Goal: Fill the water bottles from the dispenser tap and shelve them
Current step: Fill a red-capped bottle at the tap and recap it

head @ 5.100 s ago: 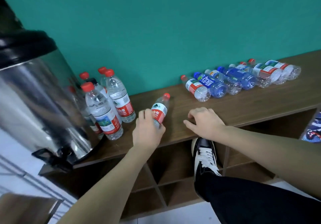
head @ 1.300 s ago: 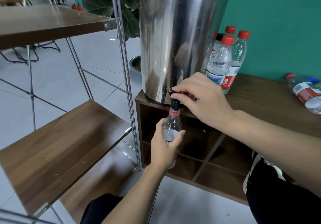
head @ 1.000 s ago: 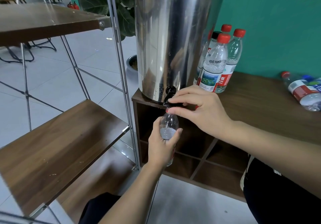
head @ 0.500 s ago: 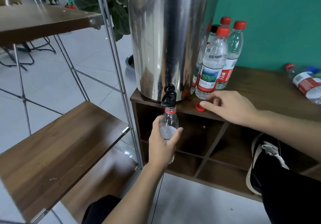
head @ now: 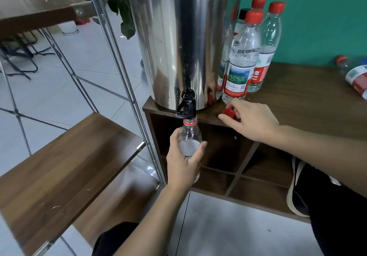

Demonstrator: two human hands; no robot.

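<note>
My left hand [head: 182,166] grips a small clear bottle [head: 189,136] with a red neck ring, upright and uncapped, its mouth right under the black tap [head: 186,106] of the steel dispenser [head: 178,37]. The bottle holds water up to roughly its shoulder. My right hand [head: 252,120] rests on the wooden cabinet top [head: 297,106] beside the dispenser, thumb and fingers pinching a loose red cap [head: 228,112]. Several capped full bottles [head: 241,57] stand upright behind that hand.
A bottle [head: 355,77] lies on its side at the right edge of the cabinet top. A metal-framed rack with wooden shelves [head: 69,156] stands to the left. Open cubbies sit below the cabinet top, and my shoe [head: 296,192] is by the lower right one.
My right hand left the tap lever and moved right to the red cap on the cabinet top. The left hand keeps the bottle under the tap.
</note>
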